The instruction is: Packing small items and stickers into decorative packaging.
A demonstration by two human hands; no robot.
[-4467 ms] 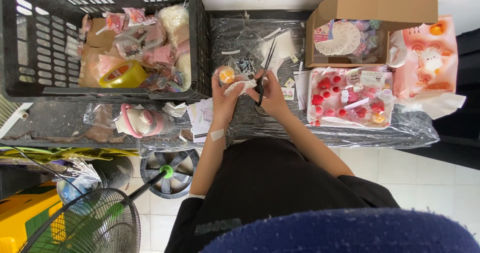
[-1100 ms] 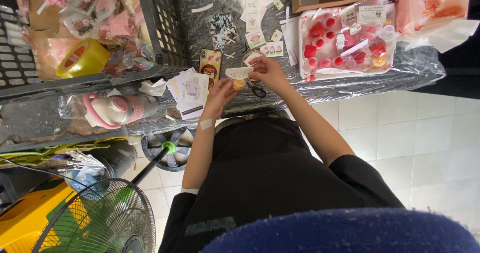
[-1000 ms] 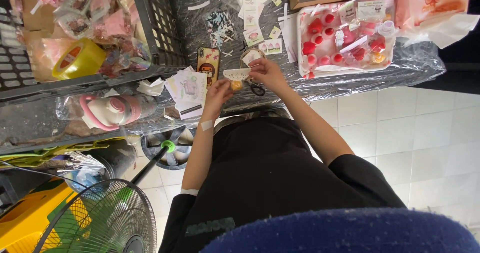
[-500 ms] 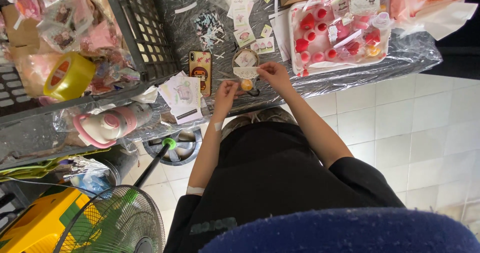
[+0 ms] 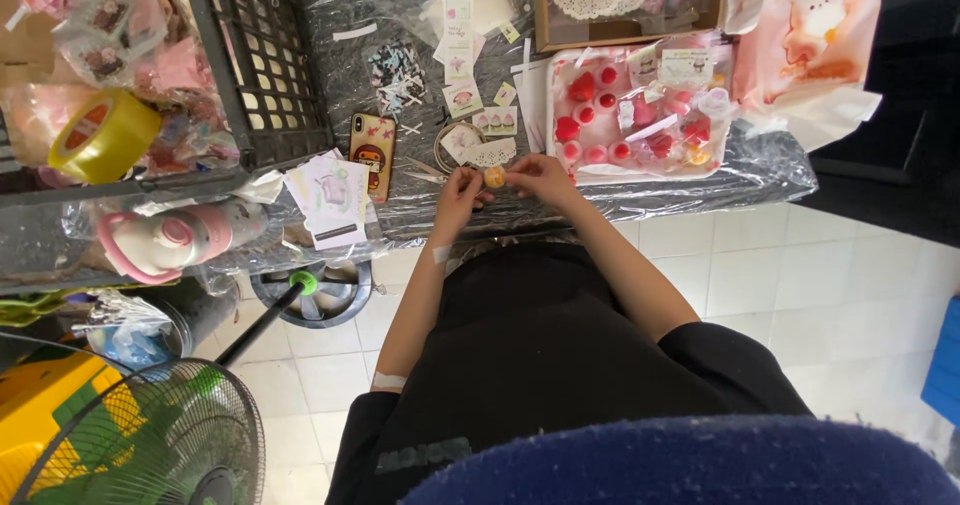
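Both hands meet at the near edge of the worktop (image 5: 640, 190), just right of the phone (image 5: 372, 143). The left hand (image 5: 458, 190) and the right hand (image 5: 538, 177) pinch a small orange round piece (image 5: 494, 177) between their fingers, held narrow. A tray of red pieces (image 5: 640, 115) lies further right of the phone.

Small orange-yellow charm (image 5: 495, 177), yellow tape roll (image 5: 104, 137), black crate (image 5: 262, 75) — pink-white bottle (image 5: 170, 240)
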